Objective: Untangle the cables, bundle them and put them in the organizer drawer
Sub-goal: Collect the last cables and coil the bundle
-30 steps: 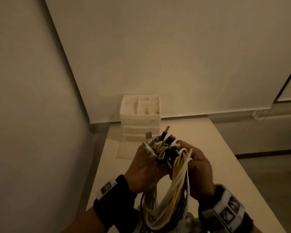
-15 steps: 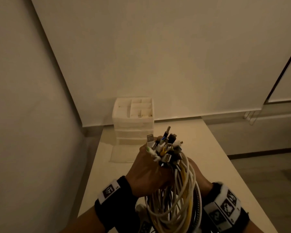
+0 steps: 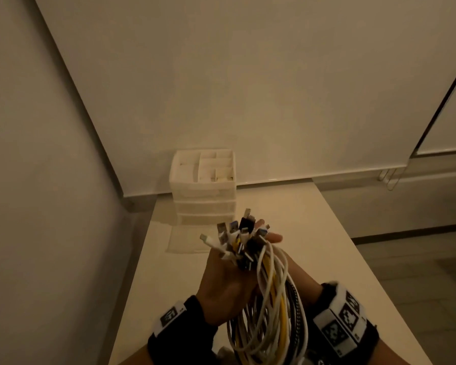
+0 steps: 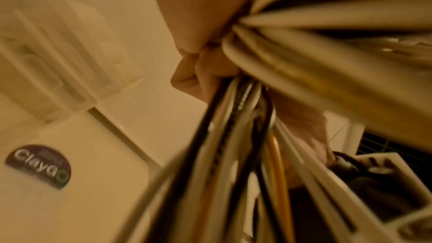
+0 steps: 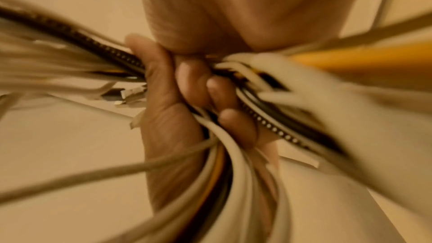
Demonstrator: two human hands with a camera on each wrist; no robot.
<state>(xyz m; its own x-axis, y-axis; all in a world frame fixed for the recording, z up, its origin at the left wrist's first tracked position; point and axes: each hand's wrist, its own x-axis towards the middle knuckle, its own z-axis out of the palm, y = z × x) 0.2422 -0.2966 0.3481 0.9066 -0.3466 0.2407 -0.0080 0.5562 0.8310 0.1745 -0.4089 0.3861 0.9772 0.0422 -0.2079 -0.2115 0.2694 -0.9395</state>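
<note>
A bundle of looped white, yellow and black cables (image 3: 270, 299) is held up over the near part of the white table (image 3: 287, 206). Its plugs (image 3: 240, 233) fan out at the top. My left hand (image 3: 227, 280) grips the bundle just below the plugs, fingers curled round it (image 4: 194, 73). My right hand (image 3: 273, 237) lies behind and under the loops, mostly hidden. In the right wrist view curled fingers (image 5: 194, 80) clasp the cables (image 5: 233, 173). The white organizer drawer unit (image 3: 203, 185) stands at the table's far left, by the wall.
A translucent drawer (image 3: 187, 239) is pulled out at the foot of the unit. A dark round sticker (image 4: 37, 165) sits on the tabletop. Walls close off the left and far sides. The table's right edge drops to the floor (image 3: 406, 259).
The loops have swung over onto my right hand, which went from gripping on the right to lying behind the bundle. The left hand keeps its grip, and the bundle sits slightly further forward.
</note>
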